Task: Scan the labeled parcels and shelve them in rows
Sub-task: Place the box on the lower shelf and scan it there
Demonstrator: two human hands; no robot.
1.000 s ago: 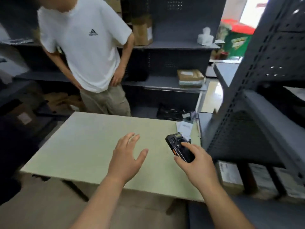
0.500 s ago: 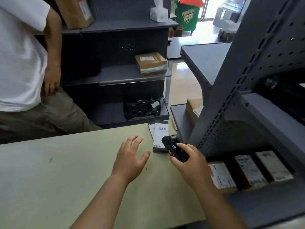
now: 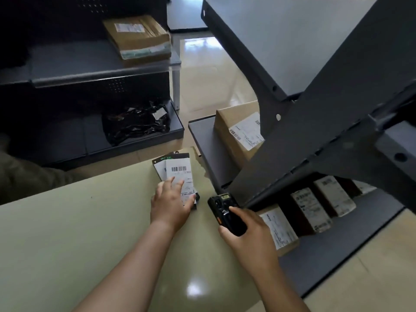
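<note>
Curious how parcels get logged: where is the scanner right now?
Head view, right of centre: the scanner is gripped in the right hand over the right edge of the table, beside the labeled parcel the left hand touches.

My tabletop (image 3: 67, 244) is smooth w/ a glossy glare spot, shelf rack (image 3: 315, 64) matt grey metal, parcels (image 3: 238, 131) plain cardboard w/ paper labels.

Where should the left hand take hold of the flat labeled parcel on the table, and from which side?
Probably the near short end of the parcel, pinched across its thin long edges, coming from above on the person's side. It lies flat atop another, label up; that grip leaves the barcode uncovered for the scanner.
</note>
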